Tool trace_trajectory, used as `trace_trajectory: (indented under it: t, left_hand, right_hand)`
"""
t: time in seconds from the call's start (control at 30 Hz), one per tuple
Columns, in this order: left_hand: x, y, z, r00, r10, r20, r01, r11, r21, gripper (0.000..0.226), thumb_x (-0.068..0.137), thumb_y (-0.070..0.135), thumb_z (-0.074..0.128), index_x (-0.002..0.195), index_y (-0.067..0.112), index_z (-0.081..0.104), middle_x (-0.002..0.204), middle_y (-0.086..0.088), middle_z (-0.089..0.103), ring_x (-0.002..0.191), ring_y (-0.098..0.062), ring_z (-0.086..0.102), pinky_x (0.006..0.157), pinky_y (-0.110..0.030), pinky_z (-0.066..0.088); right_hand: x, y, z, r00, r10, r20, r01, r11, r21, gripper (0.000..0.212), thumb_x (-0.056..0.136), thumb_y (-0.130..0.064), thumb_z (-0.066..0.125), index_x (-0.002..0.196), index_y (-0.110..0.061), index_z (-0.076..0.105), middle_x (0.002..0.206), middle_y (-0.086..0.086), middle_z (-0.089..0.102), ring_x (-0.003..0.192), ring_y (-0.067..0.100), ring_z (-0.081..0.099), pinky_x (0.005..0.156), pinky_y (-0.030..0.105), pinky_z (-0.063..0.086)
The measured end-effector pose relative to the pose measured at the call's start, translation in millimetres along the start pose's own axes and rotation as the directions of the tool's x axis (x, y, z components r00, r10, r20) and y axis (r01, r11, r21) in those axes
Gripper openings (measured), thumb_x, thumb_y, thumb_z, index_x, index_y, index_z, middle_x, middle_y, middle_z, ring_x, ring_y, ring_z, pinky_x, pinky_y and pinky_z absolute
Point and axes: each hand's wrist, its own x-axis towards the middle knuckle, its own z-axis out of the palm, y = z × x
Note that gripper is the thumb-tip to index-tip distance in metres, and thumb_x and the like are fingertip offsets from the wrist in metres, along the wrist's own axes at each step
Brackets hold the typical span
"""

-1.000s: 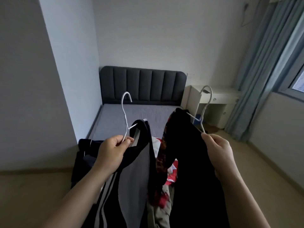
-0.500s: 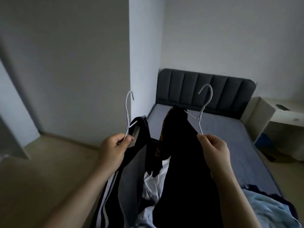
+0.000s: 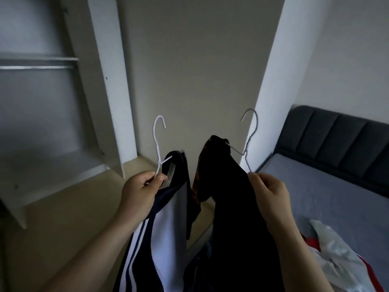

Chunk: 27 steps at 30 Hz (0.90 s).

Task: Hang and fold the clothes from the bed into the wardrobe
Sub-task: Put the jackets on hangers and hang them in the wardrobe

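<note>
My left hand [image 3: 143, 192] pinches the neck of a white wire hanger [image 3: 157, 142] that carries a navy and white garment [image 3: 168, 218] with white stripes. My right hand [image 3: 267, 190] pinches a second, grey wire hanger [image 3: 249, 135] carrying a black garment [image 3: 231, 197] with an orange pattern at its edge. Both garments hang in front of me. The open white wardrobe [image 3: 109, 85] stands at the left, its metal rail [image 3: 37, 67] bare. The bed [image 3: 328, 186] lies at the right with light and red clothes [image 3: 336, 260] on it.
A beige wall [image 3: 200, 70] fills the middle between the wardrobe and a white wall corner [image 3: 271, 85]. The bed has a dark padded headboard [image 3: 341, 131]. Light wooden floor [image 3: 63, 218] runs from the wardrobe base toward me.
The view has swung left from the bed toward the wardrobe, which is now in sight. Both hands keep the same hold on their hangers, with the garments carried along.
</note>
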Motion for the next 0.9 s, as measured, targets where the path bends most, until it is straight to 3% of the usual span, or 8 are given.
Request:
trace_trajectory:
  t: [0.17,0.3,0.4,0.53,0.67,0.8,0.9]
  left_hand:
    - [34,-39,-58,0.996,-0.05,-0.073,0.05,0.999,-0.002,0.02,0.092,0.022,0.06,0.076,0.021,0.072,0.073,-0.014,0.064,0.068,-0.022,0.058,0.066,-0.027,0.04]
    - [76,-73,-112,0.989,-0.068,-0.13,0.068,0.998,0.001,0.021,0.092,0.024,0.059,0.076,0.03,0.071,0.08,-0.005,0.07,0.076,-0.015,0.062,0.064,-0.012,0.041]
    - [107,-98,-150,0.983,-0.09,-0.157,0.091,0.996,0.001,0.022,0.092,0.024,0.059,0.074,0.03,0.071,0.081,-0.006,0.07,0.078,-0.018,0.062,0.065,-0.014,0.041]
    - [145,-127,-194,0.978,-0.093,-0.189,0.104,0.993,0.047,0.028,0.092,0.026,0.058,0.078,0.004,0.068,0.082,-0.023,0.063,0.068,-0.025,0.056,0.056,-0.011,0.034]
    - [184,-158,-234,0.969,-0.077,-0.237,0.102,0.99,0.095,0.033,0.093,0.023,0.057,0.081,-0.007,0.063,0.084,-0.027,0.061,0.081,-0.037,0.058,0.064,-0.026,0.036]
    - [224,-177,-264,0.969,-0.056,-0.241,0.093,0.985,0.145,0.046,0.086,0.04,0.053,0.082,-0.005,0.065,0.081,-0.025,0.061,0.08,-0.036,0.059,0.067,-0.037,0.043]
    - [260,-196,-288,0.952,-0.086,-0.294,0.135,0.979,0.15,0.041,0.087,0.038,0.054,0.082,0.001,0.07,0.076,-0.013,0.066,0.075,-0.023,0.062,0.065,-0.021,0.041]
  right_hand:
    - [25,-13,91,0.992,-0.028,0.12,0.029,1.0,-0.005,0.042,0.098,-0.022,0.05,0.065,0.003,0.048,0.045,-0.004,0.033,0.04,0.01,0.028,0.045,0.023,0.022]
    - [44,-34,172,0.985,-0.05,0.163,0.055,0.998,-0.026,0.039,0.098,-0.02,0.049,0.063,-0.005,0.041,0.053,0.005,0.031,0.05,0.015,0.028,0.053,0.028,0.022]
    - [54,-45,231,0.98,-0.054,0.19,0.058,0.998,-0.018,0.04,0.098,-0.019,0.05,0.064,0.001,0.041,0.055,0.009,0.033,0.052,0.017,0.029,0.056,0.03,0.022]
    - [68,-52,304,0.977,-0.077,0.199,0.085,0.996,-0.035,0.042,0.096,-0.02,0.052,0.057,-0.011,0.041,0.047,-0.005,0.032,0.045,0.009,0.028,0.048,0.029,0.022]
    - [95,-53,376,0.97,-0.065,0.233,0.069,0.998,-0.009,0.037,0.095,-0.024,0.054,0.068,0.002,0.054,0.05,-0.002,0.037,0.047,0.01,0.032,0.045,0.025,0.023]
    - [125,-58,439,0.959,-0.054,0.277,0.043,0.998,0.045,0.039,0.093,-0.025,0.054,0.07,0.005,0.051,0.054,0.0,0.034,0.052,0.012,0.032,0.051,0.028,0.024]
    - [150,-65,493,0.935,-0.037,0.352,0.002,0.995,0.097,0.037,0.095,-0.022,0.053,0.063,-0.005,0.048,0.054,0.001,0.032,0.054,0.015,0.03,0.053,0.031,0.023]
